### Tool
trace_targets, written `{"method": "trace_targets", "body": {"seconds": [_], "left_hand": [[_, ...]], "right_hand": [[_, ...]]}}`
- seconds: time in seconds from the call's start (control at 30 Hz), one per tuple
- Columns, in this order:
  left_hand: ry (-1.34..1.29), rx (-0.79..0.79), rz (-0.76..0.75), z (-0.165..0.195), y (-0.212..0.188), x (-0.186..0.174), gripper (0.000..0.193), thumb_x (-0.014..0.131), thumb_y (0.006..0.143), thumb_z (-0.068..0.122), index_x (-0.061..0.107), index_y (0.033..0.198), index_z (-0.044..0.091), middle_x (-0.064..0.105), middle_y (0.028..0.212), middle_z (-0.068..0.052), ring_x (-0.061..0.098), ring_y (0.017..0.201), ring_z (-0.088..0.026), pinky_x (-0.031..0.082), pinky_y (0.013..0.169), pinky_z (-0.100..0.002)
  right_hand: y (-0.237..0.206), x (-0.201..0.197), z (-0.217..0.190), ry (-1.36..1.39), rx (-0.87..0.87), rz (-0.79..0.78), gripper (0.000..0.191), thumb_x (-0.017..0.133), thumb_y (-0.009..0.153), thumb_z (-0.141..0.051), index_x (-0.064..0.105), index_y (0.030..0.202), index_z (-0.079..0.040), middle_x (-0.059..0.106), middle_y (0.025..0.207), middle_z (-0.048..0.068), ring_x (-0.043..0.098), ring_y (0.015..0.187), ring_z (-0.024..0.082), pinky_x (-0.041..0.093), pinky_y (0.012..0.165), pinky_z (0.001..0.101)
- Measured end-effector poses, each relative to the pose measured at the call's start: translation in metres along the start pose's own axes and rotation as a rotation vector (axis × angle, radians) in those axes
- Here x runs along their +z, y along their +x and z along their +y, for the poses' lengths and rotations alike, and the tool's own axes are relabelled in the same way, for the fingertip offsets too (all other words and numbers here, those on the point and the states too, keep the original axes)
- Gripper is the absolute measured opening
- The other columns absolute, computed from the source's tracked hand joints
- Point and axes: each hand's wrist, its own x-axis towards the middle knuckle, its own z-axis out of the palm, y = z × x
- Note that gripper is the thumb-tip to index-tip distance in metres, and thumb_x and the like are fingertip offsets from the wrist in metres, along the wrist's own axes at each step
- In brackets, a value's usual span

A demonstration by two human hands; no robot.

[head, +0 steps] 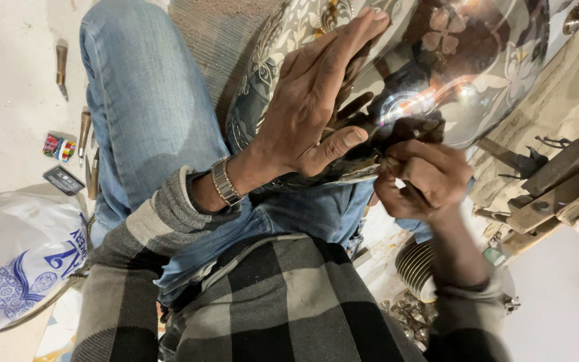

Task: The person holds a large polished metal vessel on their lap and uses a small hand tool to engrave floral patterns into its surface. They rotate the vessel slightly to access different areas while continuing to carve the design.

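Observation:
A large shiny metal vessel (464,60) with engraved flower patterns rests on my lap against my jeans-clad leg. My left hand (316,107) lies flat on its curved side, fingers spread upward and thumb pressed near the lower rim. My right hand (423,177) is closed around a small dark engraving tool, whose tip touches the vessel's surface just right of my left thumb. A metal watch sits on my left wrist.
A white plastic bag (15,255) with blue print lies at left. Chisels (61,67) and small packets (59,147) lie on the pale floor. At right lie a hammer (557,167) and wooden blocks; a ribbed metal piece (417,265) and small metal parts sit below.

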Motion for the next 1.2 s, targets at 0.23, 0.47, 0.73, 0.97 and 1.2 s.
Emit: {"method": "trace_targets", "body": {"seconds": [0.23, 0.47, 0.73, 0.97, 1.2], "left_hand": [[0.046, 0.026, 0.012, -0.005, -0.001, 0.006, 0.089, 0.028, 0.103, 0.072, 0.018, 0.163, 0.006, 0.042, 0.168, -0.007, 0.042, 0.153, -0.02, 0.03, 0.128, -0.034], [0.015, 0.036, 0.025, -0.002, -0.004, 0.013, 0.091, 0.027, 0.103, 0.073, 0.018, 0.164, 0.007, 0.041, 0.168, -0.008, 0.04, 0.154, -0.021, 0.029, 0.13, -0.035], [0.02, 0.025, 0.021, 0.003, -0.004, 0.01, 0.091, 0.028, 0.104, 0.073, 0.018, 0.163, 0.005, 0.041, 0.169, -0.011, 0.041, 0.154, -0.024, 0.029, 0.13, -0.039], [0.035, 0.028, 0.032, 0.005, -0.004, 0.012, 0.093, 0.025, 0.103, 0.074, 0.017, 0.164, 0.004, 0.041, 0.167, -0.013, 0.042, 0.154, -0.025, 0.029, 0.129, -0.04], [0.058, 0.039, 0.036, 0.004, -0.004, 0.014, 0.093, 0.023, 0.103, 0.075, 0.017, 0.163, 0.004, 0.04, 0.168, -0.013, 0.042, 0.153, -0.025, 0.028, 0.128, -0.038]], "right_hand": [[-0.028, 0.101, -0.058, 0.208, 0.715, 0.779, 0.015, 0.063, 0.108, -0.006, 0.054, 0.104, 0.006, 0.068, 0.089, 0.019, 0.072, 0.071, 0.018, 0.063, 0.065, 0.0326], [-0.02, 0.1, -0.058, -0.135, 0.429, 0.82, 0.029, 0.066, 0.103, -0.004, 0.046, 0.083, 0.001, 0.069, 0.084, 0.022, 0.071, 0.065, 0.021, 0.06, 0.055, 0.0292], [-0.001, 0.086, -0.063, -0.102, 0.358, 0.762, 0.034, 0.064, 0.094, 0.008, 0.039, 0.074, -0.001, 0.069, 0.079, 0.022, 0.07, 0.061, 0.02, 0.057, 0.056, 0.031], [0.003, 0.083, -0.061, -0.142, 0.315, 0.74, 0.032, 0.064, 0.086, 0.013, 0.039, 0.071, -0.001, 0.067, 0.074, 0.021, 0.068, 0.058, 0.021, 0.053, 0.054, 0.031], [0.003, 0.082, -0.054, -0.123, 0.254, 0.734, 0.031, 0.065, 0.089, 0.011, 0.042, 0.071, 0.0, 0.067, 0.071, 0.019, 0.07, 0.057, 0.018, 0.055, 0.051, 0.0289]]}}
